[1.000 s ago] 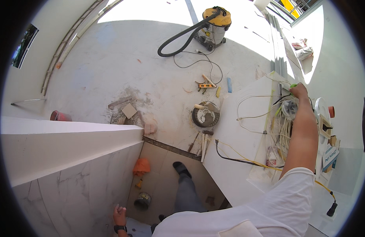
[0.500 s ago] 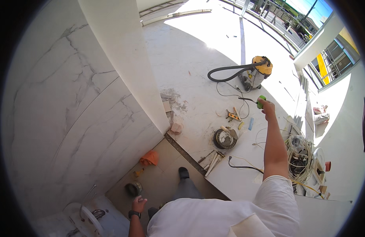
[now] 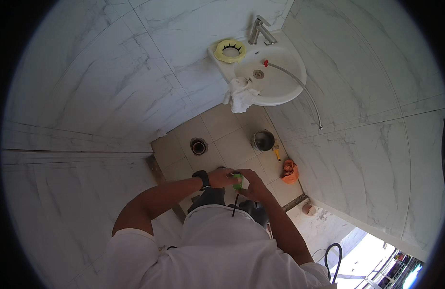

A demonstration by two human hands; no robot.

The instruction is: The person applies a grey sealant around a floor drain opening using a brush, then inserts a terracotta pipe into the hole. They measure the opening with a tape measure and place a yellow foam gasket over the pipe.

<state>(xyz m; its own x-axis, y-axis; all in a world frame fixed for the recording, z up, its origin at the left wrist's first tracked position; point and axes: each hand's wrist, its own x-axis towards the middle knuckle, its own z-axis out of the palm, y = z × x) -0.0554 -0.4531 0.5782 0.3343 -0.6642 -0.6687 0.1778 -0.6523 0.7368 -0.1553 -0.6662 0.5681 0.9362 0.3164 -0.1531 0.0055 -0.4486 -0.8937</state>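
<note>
Both hands meet low in front of my body, around a small bright green object [image 3: 238,181] with a thin black stem or cord hanging from it toward my shirt. My left hand [image 3: 221,177], below a black wristwatch, has its fingers closed at the object's left side. My right hand [image 3: 254,187] wraps its right side, thumb and fingers curled around it. The fingers cover part of the object, so its exact kind cannot be made out.
Ahead is a white washbasin [image 3: 285,89] with a metal faucet [image 3: 261,32], a yellow ring [image 3: 230,50], a flexible hose [image 3: 302,83] and white crumpled material [image 3: 242,95]. On the tiles are a pipe opening [image 3: 199,146], a bucket [image 3: 263,140], a yellow tool [image 3: 277,152] and an orange bundle [image 3: 290,172].
I have turned from the bright room with the vacuum cleaner to the washbasin. The green object, earlier held out in my right hand alone, is now close to my body between both hands.
</note>
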